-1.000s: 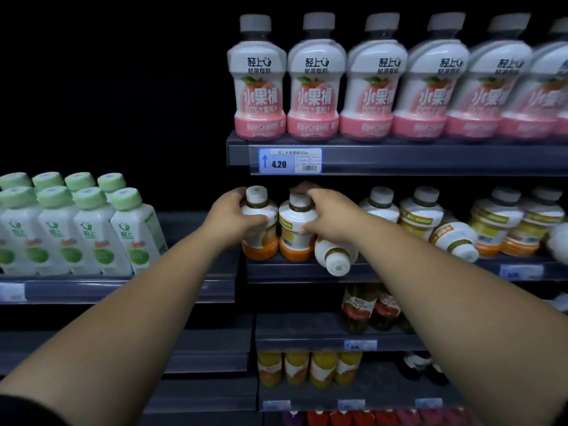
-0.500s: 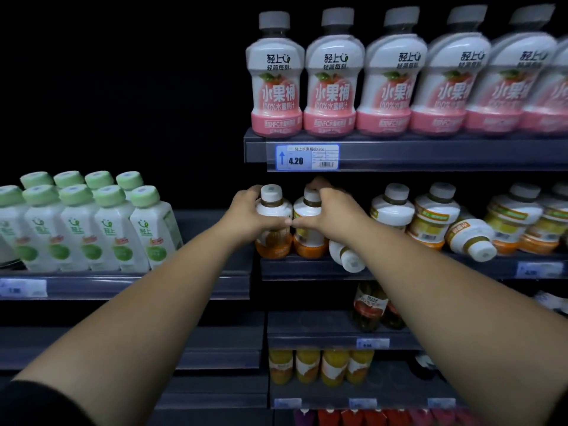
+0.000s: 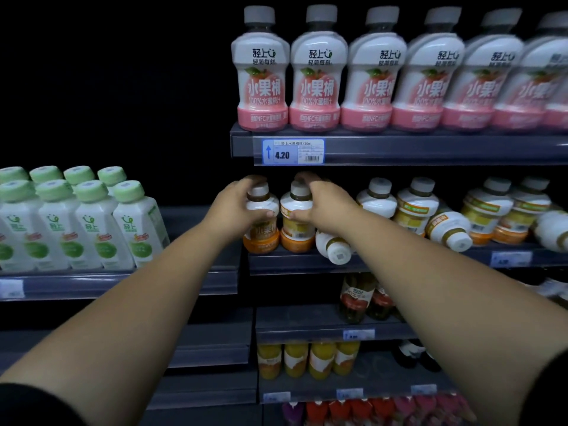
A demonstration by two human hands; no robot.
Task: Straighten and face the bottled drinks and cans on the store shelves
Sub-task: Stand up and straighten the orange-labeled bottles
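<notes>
Orange-based juice bottles on the middle shelf (image 3: 307, 262), just under the price tag (image 3: 293, 151): the left hand (image 3: 235, 207) is wrapped around the leftmost bottle (image 3: 262, 222), the right hand (image 3: 325, 207) closed round its neighbour (image 3: 296, 224), both bottles upright at the shelf lip. Facing looks barely begun here. Right of the tag's column, one bottle (image 3: 333, 245) lies tipped, cap outward, beneath the right wrist; a second fallen bottle (image 3: 448, 230) lies further right, and another at the far right edge looks tipped, blurred. Pink bottles (image 3: 316, 72) above the tag read tidy, labels forward; green-capped bottles (image 3: 92, 222) far left of it look ordered. Headroom under the tag's shelf is tight; the front lip is low, so tipped bottles could likely roll off.
</notes>
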